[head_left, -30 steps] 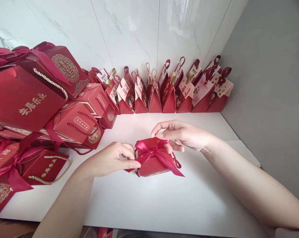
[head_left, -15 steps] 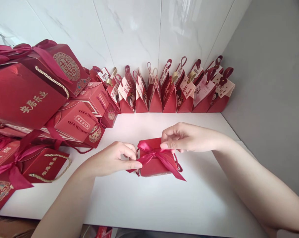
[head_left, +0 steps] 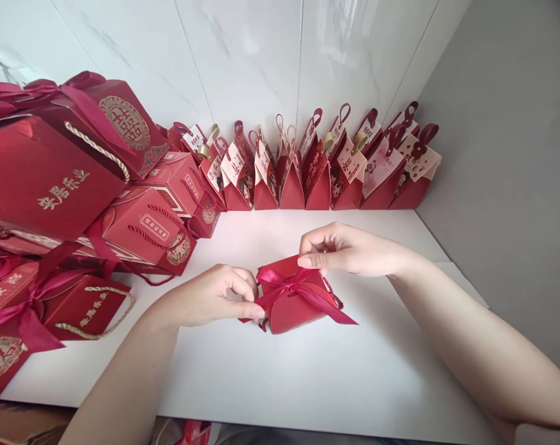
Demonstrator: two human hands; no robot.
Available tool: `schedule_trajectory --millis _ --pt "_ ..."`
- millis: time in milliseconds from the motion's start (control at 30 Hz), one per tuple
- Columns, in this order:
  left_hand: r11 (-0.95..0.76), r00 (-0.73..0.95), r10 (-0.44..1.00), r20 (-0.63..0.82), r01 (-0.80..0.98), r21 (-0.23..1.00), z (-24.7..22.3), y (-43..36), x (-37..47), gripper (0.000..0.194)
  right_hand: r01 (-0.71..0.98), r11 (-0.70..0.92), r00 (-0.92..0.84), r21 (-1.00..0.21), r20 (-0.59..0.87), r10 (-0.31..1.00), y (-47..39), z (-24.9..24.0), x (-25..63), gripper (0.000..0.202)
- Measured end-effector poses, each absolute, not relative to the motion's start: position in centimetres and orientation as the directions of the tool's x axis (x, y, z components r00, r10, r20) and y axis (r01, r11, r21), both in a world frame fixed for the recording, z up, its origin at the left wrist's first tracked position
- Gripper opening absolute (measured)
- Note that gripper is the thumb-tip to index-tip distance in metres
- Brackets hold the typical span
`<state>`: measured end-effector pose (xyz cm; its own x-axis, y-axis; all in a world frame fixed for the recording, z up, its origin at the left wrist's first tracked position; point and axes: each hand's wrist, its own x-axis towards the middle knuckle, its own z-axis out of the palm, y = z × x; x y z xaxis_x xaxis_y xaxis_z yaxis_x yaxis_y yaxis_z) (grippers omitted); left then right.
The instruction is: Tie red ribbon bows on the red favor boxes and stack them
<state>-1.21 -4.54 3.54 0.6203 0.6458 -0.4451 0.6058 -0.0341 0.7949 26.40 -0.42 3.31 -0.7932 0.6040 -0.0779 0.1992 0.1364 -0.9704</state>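
Observation:
A small red gift box [head_left: 289, 315] lies on the white tabletop in front of me, with a shiny magenta ribbon [head_left: 290, 285] tied in a bow across its top. My left hand [head_left: 227, 293] is at the box's left side, thumb and fingers pinched on the ribbon's left part. Above the box's far right corner, my right hand [head_left: 333, 248] is closed in a pinch on the ribbon near the upper loop. One ribbon tail hangs loose over the right front of the box. A dark red cord handle [head_left: 333, 293] shows at the right end.
Larger red gift boxes [head_left: 52, 173] with ribbons and rope handles are stacked on the left. A row of small peaked favor boxes [head_left: 292, 185] with loop handles stands along the marble-look wall [head_left: 252, 55]. A grey panel [head_left: 507, 142] bounds the right side.
The box has turned slightly, and its loose ribbon tail has swung up and to the right. My right hand has shifted slightly up and left; my left hand has stayed nearly still.

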Motion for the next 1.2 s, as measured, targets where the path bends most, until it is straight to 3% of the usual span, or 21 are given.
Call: schedule_trajectory --millis 100,200,300,400,467,600,800,933,1200 --pt "-0.067 0.623 0.649 -0.436 0.618 0.783 3.6 -4.5 -1.4 0.037 0.107 0.109 -0.784 -0.988 -0.016 0.621 -0.5 3.4 26.3 0.023" --pt "-0.104 0.496 0.798 -0.343 0.673 0.732 3.6 -4.5 -1.1 0.045 0.085 0.085 -0.797 -0.993 -0.016 0.604 -0.5 3.5 26.3 0.021" --pt "-0.198 0.33 0.942 -0.061 0.692 0.694 3.2 -4.8 0.0 0.031 0.072 0.03 -0.823 -0.997 -0.043 0.567 -0.5 3.4 26.4 0.019" --pt "-0.419 0.311 0.907 0.283 0.612 0.671 2.2 -5.6 1.8 0.01 0.083 0.001 -0.849 -0.997 -0.07 0.524 -0.4 3.3 26.4 0.02" --pt "-0.489 0.343 0.871 0.351 0.549 0.678 1.2 -6.3 2.9 0.012 0.09 0.002 -0.856 -0.996 -0.076 0.512 -0.5 3.2 26.3 0.021" --pt "-0.413 0.329 0.902 0.28 0.463 0.784 -0.4 -7.0 4.3 0.005 0.037 -0.002 -0.829 -0.999 -0.032 0.559 -0.6 3.1 26.0 0.019" --pt "-0.202 0.351 0.931 0.099 0.271 0.941 -1.4 -6.1 4.1 0.011 -0.09 -0.02 -0.76 -0.996 0.056 0.647 -0.5 2.9 25.8 0.018" --pt "-0.166 0.394 0.916 0.079 0.192 0.967 -1.6 -5.6 3.8 0.013 -0.048 -0.008 -0.773 -0.999 0.032 0.634 -0.2 2.8 25.8 0.019" --pt "-0.178 0.439 0.896 0.069 0.213 0.961 -1.2 -5.8 3.5 0.012 -0.023 -0.067 -0.809 -0.998 -0.02 0.588 0.0 3.0 26.1 0.025"
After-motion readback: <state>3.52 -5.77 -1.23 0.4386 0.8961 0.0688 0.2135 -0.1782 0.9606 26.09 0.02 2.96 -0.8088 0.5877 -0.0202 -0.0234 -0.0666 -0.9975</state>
